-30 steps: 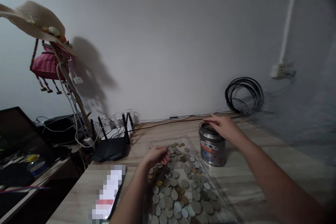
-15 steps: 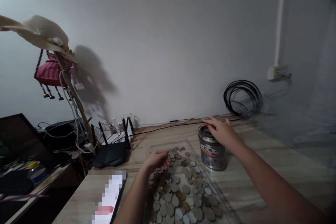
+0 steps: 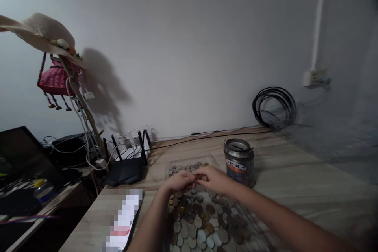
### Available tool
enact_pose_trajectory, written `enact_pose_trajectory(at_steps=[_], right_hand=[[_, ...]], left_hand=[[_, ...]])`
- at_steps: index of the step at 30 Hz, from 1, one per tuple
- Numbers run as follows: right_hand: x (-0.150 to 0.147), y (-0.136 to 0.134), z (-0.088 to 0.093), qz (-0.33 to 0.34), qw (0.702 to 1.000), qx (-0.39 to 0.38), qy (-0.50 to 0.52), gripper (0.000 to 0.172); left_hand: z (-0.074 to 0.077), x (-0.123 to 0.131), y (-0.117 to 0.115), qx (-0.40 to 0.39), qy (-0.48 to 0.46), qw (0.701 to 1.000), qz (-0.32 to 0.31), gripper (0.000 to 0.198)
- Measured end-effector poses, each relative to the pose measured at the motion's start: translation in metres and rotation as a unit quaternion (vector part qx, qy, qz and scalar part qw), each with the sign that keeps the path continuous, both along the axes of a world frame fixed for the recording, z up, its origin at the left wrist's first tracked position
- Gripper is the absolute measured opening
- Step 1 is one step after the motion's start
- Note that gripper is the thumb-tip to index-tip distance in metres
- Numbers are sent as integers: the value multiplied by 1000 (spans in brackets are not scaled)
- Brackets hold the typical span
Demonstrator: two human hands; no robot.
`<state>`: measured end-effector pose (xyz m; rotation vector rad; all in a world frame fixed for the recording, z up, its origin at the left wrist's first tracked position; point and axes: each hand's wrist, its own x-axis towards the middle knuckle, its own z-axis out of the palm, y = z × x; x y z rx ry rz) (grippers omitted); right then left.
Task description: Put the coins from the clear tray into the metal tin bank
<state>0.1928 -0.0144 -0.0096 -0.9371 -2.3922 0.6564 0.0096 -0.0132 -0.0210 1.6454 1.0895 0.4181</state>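
Note:
My left hand (image 3: 181,181) is curled closed above a clear, shallow tray (image 3: 214,160), apparently around a few coins mostly hidden by the fingers. Against its fingertips, my right hand (image 3: 214,179) has its thumb and fingers pinched together. Whatever is between them is too small and covered to make out. Many silver and brass-coloured coins (image 3: 191,231) lie loose in the tray under both hands. A round metal coin can (image 3: 239,165) stands upright right of the tray, with a slot in its lid and a printed label on its side.
A phone-like flat device (image 3: 125,220) lies left of the tray. Behind it are a black router (image 3: 126,171) and tangled cables. Coiled black cable (image 3: 274,106) leans against the wall at the back right. A hat (image 3: 47,31) and pink bag (image 3: 56,79) hang on a stand.
My right hand has left the top of the can and come left and down to meet my left hand. The can's slotted lid is now uncovered. My left hand has barely moved.

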Motion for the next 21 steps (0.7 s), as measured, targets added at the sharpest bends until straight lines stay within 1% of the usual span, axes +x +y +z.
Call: enact_pose_trajectory(at_steps=[2,4,5,7,9,11,12,14,15,16,18,21], right_hand=[[-7,2,-9,-7,999,-28,19,26],[-10,3,-12,-26,999,-26,31,27],[-9,3,-10,-35,999,-8,34,27],[-1,3,0,-69,995,56,44,29],[17,4,18,-138,978,144,55,32],[42,7,38,-251,941,221,41,33],[56,10,47,-321,916,240,21,32],[81,17,60,-421,874,241,-31,29],[91,20,63,-449,863,227,-54,27],[100,24,64,-458,861,208,-71,24],[111,30,64,-451,872,171,-84,19],[116,33,62,-440,883,142,-79,18]], left_hand=[[1,0,-2,-7,5,1000,-12,51],[2,0,-2,-20,-12,999,-22,49],[3,0,-3,-25,-24,999,-26,47],[3,2,-3,-26,-39,998,-33,41],[2,3,-2,-20,-37,999,-31,33],[0,4,0,-20,-24,999,-19,23],[-2,4,1,-24,-19,999,-11,20],[-6,3,4,-39,-12,999,5,20],[-8,3,6,-46,-14,999,12,22],[-9,2,8,-49,-18,998,20,24],[-11,1,10,-37,-26,998,42,27],[-11,1,11,-13,-36,997,65,25]])
